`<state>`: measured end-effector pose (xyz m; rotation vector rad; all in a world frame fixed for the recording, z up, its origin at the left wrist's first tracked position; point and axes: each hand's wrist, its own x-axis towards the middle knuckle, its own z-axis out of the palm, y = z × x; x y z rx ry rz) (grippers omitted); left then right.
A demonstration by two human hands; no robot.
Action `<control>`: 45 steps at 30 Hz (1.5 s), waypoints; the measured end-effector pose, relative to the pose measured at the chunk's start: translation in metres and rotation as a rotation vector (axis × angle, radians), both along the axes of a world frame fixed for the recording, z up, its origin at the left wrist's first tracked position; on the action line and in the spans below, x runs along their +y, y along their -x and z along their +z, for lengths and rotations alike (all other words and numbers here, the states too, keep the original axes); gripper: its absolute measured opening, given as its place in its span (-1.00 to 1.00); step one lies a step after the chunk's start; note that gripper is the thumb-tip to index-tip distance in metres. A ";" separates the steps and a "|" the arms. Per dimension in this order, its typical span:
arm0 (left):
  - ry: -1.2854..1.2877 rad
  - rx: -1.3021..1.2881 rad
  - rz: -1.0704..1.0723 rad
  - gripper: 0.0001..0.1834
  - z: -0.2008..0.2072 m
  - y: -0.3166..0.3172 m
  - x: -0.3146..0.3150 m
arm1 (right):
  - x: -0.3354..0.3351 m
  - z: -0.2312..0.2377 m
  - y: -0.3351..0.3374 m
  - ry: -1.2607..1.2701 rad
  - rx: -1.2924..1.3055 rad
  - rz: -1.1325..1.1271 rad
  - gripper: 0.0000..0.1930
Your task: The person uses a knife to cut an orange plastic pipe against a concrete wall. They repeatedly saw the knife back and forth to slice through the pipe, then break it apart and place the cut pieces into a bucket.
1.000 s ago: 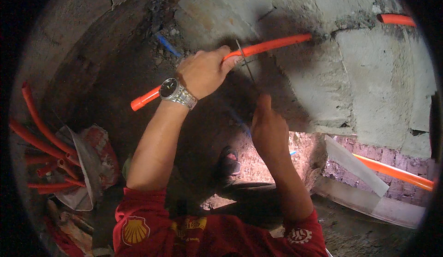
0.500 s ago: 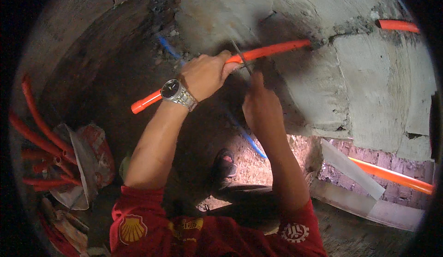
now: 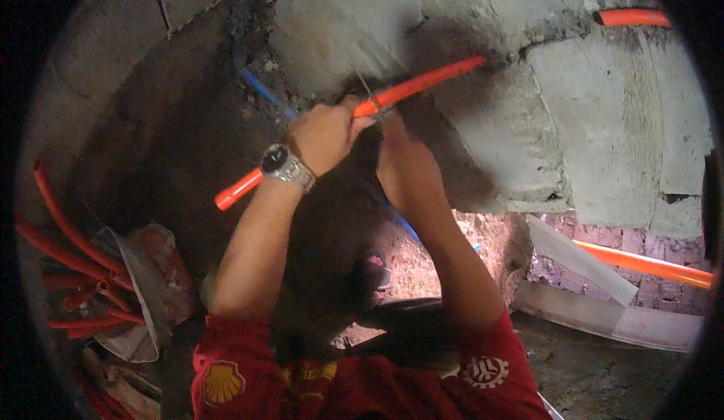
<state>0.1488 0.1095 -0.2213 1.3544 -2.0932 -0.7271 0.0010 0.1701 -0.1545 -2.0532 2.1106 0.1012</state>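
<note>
My left hand (image 3: 320, 139) is wrapped round an orange plastic conduit pipe (image 3: 431, 82). The pipe slants up to the right, and its wider end comes out below my wristwatch (image 3: 283, 165). My right hand (image 3: 407, 165) is closed on a thin metal blade (image 3: 366, 88), which looks like a hacksaw blade. That blade lies across the pipe, touching it just right of my left fingers. The end inside my right hand is hidden. Both hands are in front of the grey wall, and the pipe looks uncut from here.
At the left, several orange pipe pieces (image 3: 64, 250) stick out of a pale sack (image 3: 147, 299). More orange pipe (image 3: 633, 17) emerges from the plastered wall (image 3: 603, 126). A long orange pipe (image 3: 641, 262) lies at lower right by a pale strip (image 3: 588, 258). Blue tubing (image 3: 265, 92) runs behind my hands.
Both hands, the pipe and the blade sit slightly further left in view, which has itself shifted. My right hand and the blade have moved along the stroke, across the pipe; both grips are unchanged.
</note>
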 end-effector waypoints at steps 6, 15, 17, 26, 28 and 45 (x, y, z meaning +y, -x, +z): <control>0.004 0.025 -0.010 -0.55 0.000 0.007 0.001 | 0.019 0.001 0.016 0.022 -0.061 0.012 -0.72; -0.034 0.030 -0.056 -0.55 0.008 -0.003 -0.001 | 0.039 0.009 0.021 -0.028 -0.055 -0.003 -0.74; 0.058 0.077 -0.049 -0.57 0.007 -0.006 0.004 | 0.032 0.008 0.020 0.052 -0.093 0.036 -0.75; 0.089 0.105 -0.072 -0.56 0.005 -0.009 -0.004 | 0.042 0.016 0.025 -0.169 -0.045 -0.069 -0.76; 0.096 0.119 -0.111 -0.56 0.013 0.003 0.001 | 0.011 0.013 0.024 0.005 -0.116 0.026 -0.73; -0.054 0.233 -0.133 -0.72 0.033 -0.036 0.005 | 0.077 0.020 0.041 -0.101 -0.291 0.066 -0.72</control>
